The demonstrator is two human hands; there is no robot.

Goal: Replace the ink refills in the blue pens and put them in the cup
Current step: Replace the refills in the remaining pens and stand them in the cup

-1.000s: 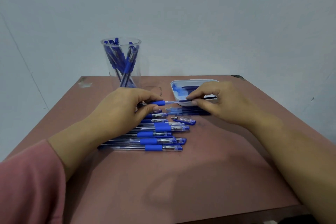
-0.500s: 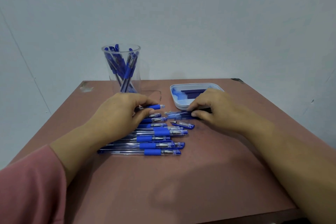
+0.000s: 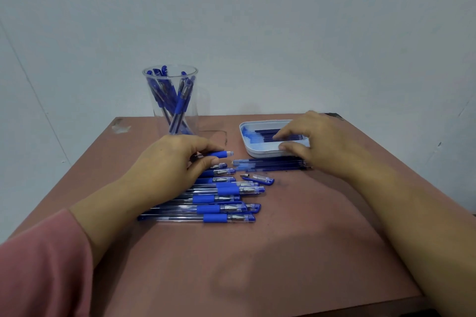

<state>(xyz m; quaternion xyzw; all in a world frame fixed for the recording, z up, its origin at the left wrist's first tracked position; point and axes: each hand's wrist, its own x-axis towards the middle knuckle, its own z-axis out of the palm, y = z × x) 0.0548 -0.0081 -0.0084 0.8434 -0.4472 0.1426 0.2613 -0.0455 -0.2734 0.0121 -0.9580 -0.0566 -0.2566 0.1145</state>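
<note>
My left hand (image 3: 175, 162) grips an uncapped pen barrel (image 3: 219, 154) by its blue grip, just above the row of blue pens (image 3: 224, 201) lying on the table. My right hand (image 3: 316, 141) reaches over the white tray (image 3: 257, 153). Its index fingertip touches the dark blue refills (image 3: 265, 134) inside and its thumb is at the tray's near rim. A pile of loose refills (image 3: 270, 164) lies in front of the tray. The clear cup (image 3: 171, 100) with several blue pens stands at the back left.
A loose pen cap (image 3: 262, 179) and a small pen tip (image 3: 244, 175) lie between the pen row and the refill pile. The brown table (image 3: 283, 252) ends close behind the cup and tray, against a pale wall.
My right hand pulled a refill out of the barrel, laid it on the pile in front of the tray, then moved up into the tray. My left hand kept the barrel.
</note>
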